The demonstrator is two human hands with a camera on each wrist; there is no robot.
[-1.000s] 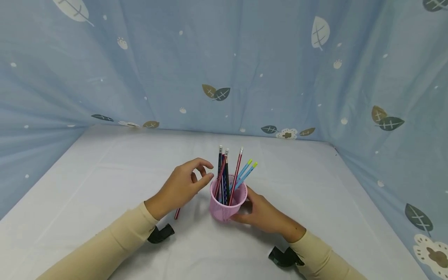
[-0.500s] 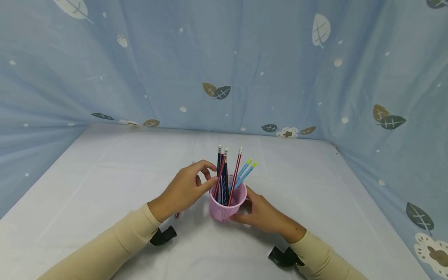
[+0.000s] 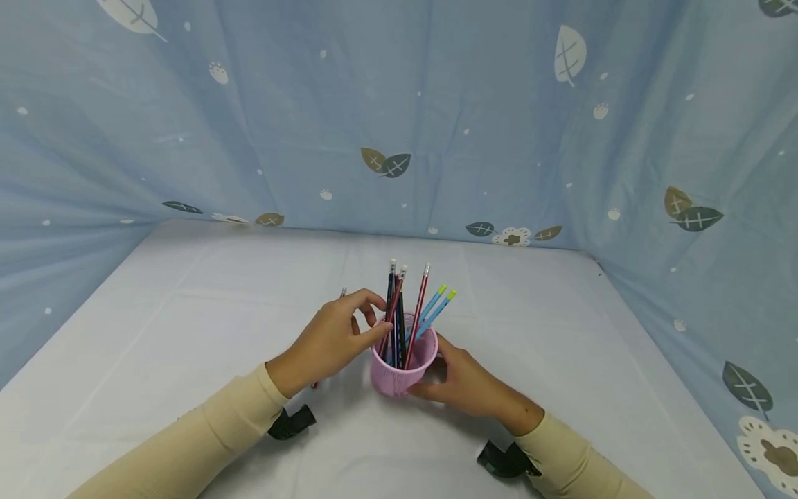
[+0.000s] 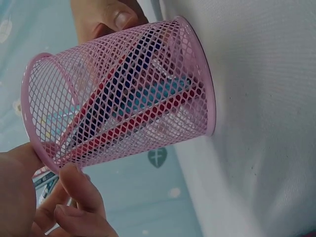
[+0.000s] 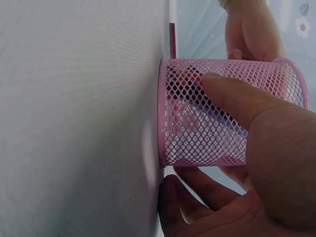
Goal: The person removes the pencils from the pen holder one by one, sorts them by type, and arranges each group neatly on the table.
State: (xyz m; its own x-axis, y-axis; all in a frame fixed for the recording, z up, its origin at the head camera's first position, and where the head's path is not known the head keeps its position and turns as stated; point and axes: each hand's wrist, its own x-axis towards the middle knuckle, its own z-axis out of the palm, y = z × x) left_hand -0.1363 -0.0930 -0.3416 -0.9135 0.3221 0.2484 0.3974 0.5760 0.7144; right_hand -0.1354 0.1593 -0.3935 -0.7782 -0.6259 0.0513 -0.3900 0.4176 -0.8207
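A pink mesh pencil cup [image 3: 399, 380] stands upright on the white tabletop, holding several dark, red and light-blue pencils [image 3: 420, 305]. My right hand [image 3: 467, 384] grips the cup from the right side, thumb near the front and fingers behind, as the right wrist view [image 5: 276, 163] also shows. At the cup's left rim is my left hand [image 3: 333, 339], its thumb reaching over the rim beside a red pencil and its index finger bent near the dark ones. A gap shows between that thumb and index finger. Whether they touch a pencil is hard to see.
Another red pencil [image 3: 315, 384] lies on the table left of the cup, mostly hidden under my left hand. Dark wrist mounts [image 3: 291, 423] hang below both sleeves. A blue leaf-patterned curtain [image 3: 399, 104] borders the table [image 3: 218, 291] at the back and sides.
My left hand has moved right, to the cup's rim, and its thumb has come down over the edge. The right hand keeps its grip; the cup has shifted very slightly left.
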